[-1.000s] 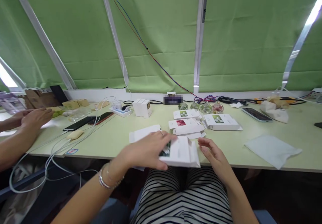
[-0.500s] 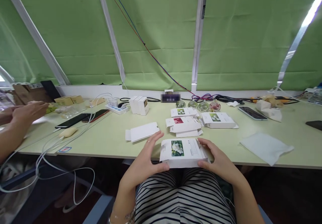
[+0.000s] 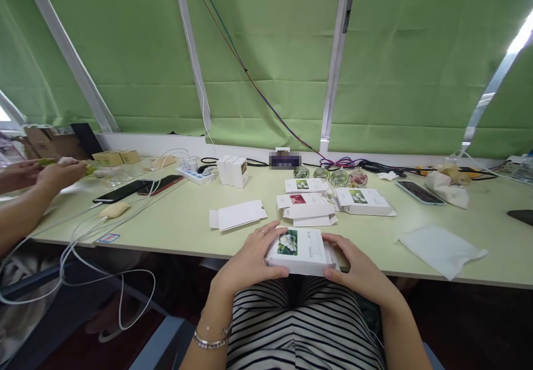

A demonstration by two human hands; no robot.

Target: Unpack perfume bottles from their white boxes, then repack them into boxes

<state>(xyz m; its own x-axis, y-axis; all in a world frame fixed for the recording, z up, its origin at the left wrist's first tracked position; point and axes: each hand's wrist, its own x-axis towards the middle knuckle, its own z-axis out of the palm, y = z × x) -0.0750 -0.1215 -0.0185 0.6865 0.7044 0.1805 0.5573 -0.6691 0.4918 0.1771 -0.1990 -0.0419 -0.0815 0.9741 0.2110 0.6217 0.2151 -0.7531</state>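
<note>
A white cardboard box (image 3: pixel 308 248) with a white-flower picture lies at the table's front edge, between both my hands. My left hand (image 3: pixel 256 253) wraps its left end, fingers over the top and thumb along the front side. My right hand (image 3: pixel 350 264) grips the right end, where a flap stands out. Just beyond lie several more boxes: one with a red flower picture (image 3: pixel 306 206), one with a white flower (image 3: pixel 364 201) and a smaller one behind (image 3: pixel 306 186). A blank, flattened white box (image 3: pixel 238 215) rests to the left.
Round clear ornaments (image 3: pixel 339 177) line the back by tangled cables. Small white boxes (image 3: pixel 232 171) stand left of them. A phone (image 3: pixel 420 192) and a white cloth (image 3: pixel 443 249) lie right. At far left, a co-worker's hands (image 3: pixel 58 176) work near phones and white cables (image 3: pixel 122 273).
My left hand has moved further over the left end of the box, its fingers now on the top. The right hand still grips the other end. The view has shifted slightly.
</note>
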